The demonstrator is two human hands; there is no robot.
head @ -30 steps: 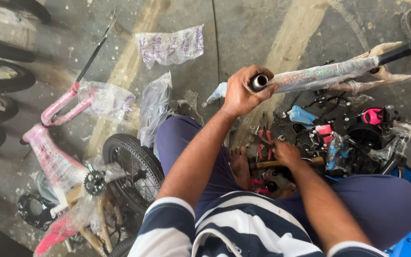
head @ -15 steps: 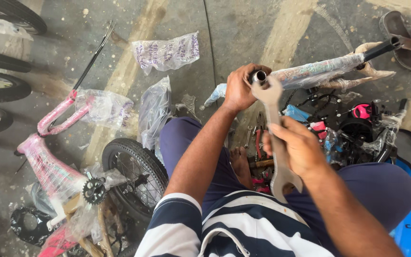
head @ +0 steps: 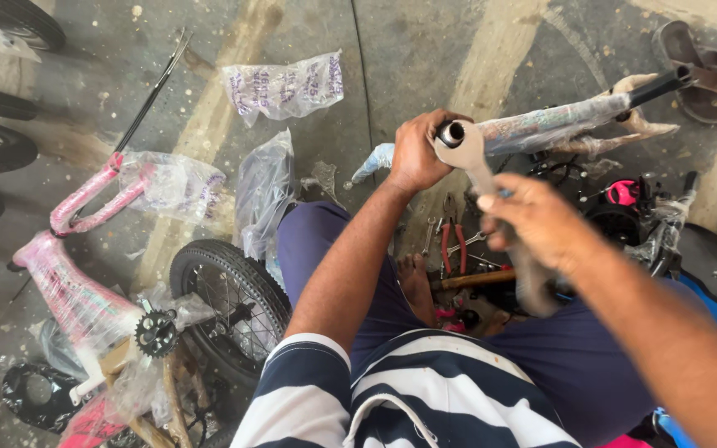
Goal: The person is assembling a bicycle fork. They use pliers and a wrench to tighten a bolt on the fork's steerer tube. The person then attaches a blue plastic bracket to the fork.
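A pink bicycle frame [head: 68, 282] and a spoked wheel [head: 230, 303] lie at left. The left hand [head: 417, 153] is clenched around the near end of a plastic-wrapped tube [head: 553, 124], whose long axis runs up and right. The right hand [head: 541, 220] grips a flat wrench [head: 468, 158], its head touching that tube end. 1 plastic bag [head: 284, 83] lies beyond; its contents are unclear.

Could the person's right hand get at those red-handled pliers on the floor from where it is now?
Probably yes: the red-handled pliers lie uncovered on the floor just below the right hand, but that hand is gripping a flat grey metal wrench and would need to free itself first.
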